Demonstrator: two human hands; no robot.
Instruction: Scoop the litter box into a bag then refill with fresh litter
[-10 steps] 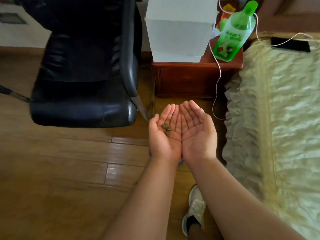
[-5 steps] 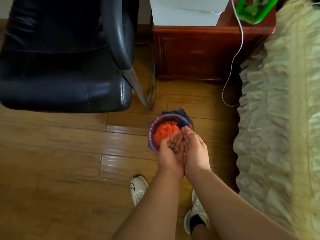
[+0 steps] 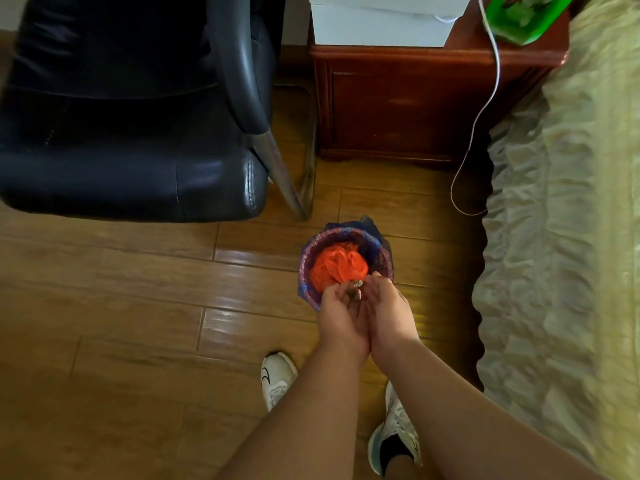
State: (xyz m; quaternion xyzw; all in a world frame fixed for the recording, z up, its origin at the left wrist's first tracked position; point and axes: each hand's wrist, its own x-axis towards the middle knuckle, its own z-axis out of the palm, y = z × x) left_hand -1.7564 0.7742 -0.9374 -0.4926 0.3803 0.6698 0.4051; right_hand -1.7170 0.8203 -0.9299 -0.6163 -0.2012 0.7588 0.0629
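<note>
Over round bag-lined bin [image 3: 306, 271], cupped hands [image 3: 363, 313], crumbly litter clump [image 3: 356, 287]

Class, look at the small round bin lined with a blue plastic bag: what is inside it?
Inside the blue-lined bin sits a crumpled orange plastic bag. Anything beneath it is covered, and the cupped hands hide the near rim.

Orange bag [image 3: 337, 266], blue-purple bin liner [image 3: 381, 251], black chair [image 3: 131, 140], white sneakers [image 3: 277, 379], reddish-brown nightstand [image 3: 408, 105]

Two hands: left hand [image 3: 341, 318], right hand [image 3: 389, 311]. Two white shoes [image 3: 277, 377]. One lined bin [image 3: 382, 258], one orange bag [image 3: 337, 266], one black chair [image 3: 131, 133], one wooden nightstand [image 3: 415, 105], one white box [image 3: 381, 24], one green bottle [image 3: 523, 15], one white cable [image 3: 485, 105], one bed [image 3: 568, 237].
</note>
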